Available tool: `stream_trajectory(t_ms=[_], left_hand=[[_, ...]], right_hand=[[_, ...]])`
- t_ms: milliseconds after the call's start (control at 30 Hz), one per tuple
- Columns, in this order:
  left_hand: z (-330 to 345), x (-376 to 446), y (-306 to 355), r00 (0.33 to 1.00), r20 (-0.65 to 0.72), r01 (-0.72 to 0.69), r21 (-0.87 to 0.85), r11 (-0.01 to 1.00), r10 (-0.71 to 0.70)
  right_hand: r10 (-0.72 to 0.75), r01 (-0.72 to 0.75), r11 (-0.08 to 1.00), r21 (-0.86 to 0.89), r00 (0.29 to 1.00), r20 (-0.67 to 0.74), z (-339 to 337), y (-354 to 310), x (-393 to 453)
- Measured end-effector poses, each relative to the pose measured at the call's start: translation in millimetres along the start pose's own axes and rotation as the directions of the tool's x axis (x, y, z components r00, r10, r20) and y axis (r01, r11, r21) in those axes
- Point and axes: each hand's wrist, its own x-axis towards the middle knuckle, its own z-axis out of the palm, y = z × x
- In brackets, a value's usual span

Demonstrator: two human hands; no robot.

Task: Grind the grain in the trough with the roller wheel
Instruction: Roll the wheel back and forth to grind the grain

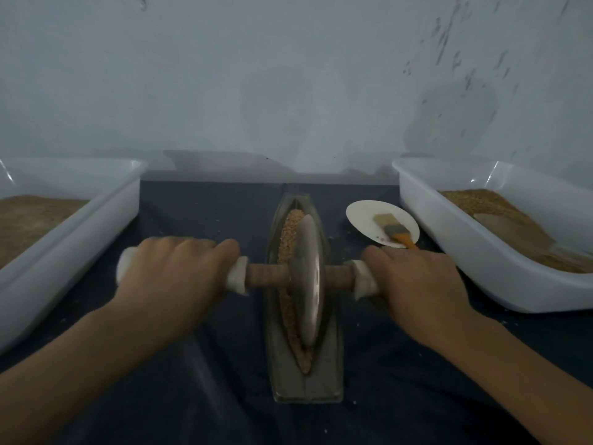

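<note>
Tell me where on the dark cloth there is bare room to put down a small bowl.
Bare cloth lies between the left tub and the trough, beyond the left hand. Another patch lies near the front edge, right of the trough. It is crowded on the right: the plate with the brush fills the gap beside the right tub and the right hand.

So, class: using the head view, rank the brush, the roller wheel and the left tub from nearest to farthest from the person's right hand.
From the right hand:
1. Brush, on the small plate just beyond the hand.
2. Roller wheel, centre, in the trough, along the axle.
3. Left tub, far left, past the other hand.
</note>
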Motion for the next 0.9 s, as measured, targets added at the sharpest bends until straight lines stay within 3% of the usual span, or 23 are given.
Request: stream_trajectory(t_ms=[133, 333, 433, 600, 733, 800, 900], left_hand=[[42, 45, -10, 0.981, 0.126, 0.143, 0.054, 0.988, -0.149], [61, 71, -14, 0.972, 0.127, 0.203, -0.034, 0.978, -0.198], [39, 40, -6, 0.984, 0.104, 0.143, 0.007, 0.99, -0.143], [-5, -11, -1, 0.991, -0.125, -0.05, -0.078, 0.996, 0.04], [7, 1, -5, 1.0, 0.005, -0.012, -0.052, 0.999, 0.012], [28, 25, -7, 0.99, 0.092, 0.103, 0.029, 0.994, -0.105], [57, 59, -14, 0.96, 0.161, 0.232, -0.003, 0.973, -0.228]], right_hand=[[0.056, -0.046, 0.99, -0.132, 0.996, 0.067, 38, 14, 45], [0.086, -0.081, 0.989, -0.124, 0.996, 0.036, 52, 23, 78], [0.064, -0.061, 0.993, -0.102, 0.997, 0.032, 33, 11, 43], [-0.016, 0.016, 1.0, 0.009, 0.996, -0.086, -4, -2, -19], [0.003, -0.003, 1.0, -0.018, 1.0, -0.007, 3, 2, -3], [0.031, -0.029, 0.992, -0.121, 0.999, 0.015, 21, 9, 22], [0.043, -0.039, 0.98, -0.196, 0.999, 0.016, 44, 23, 64]])
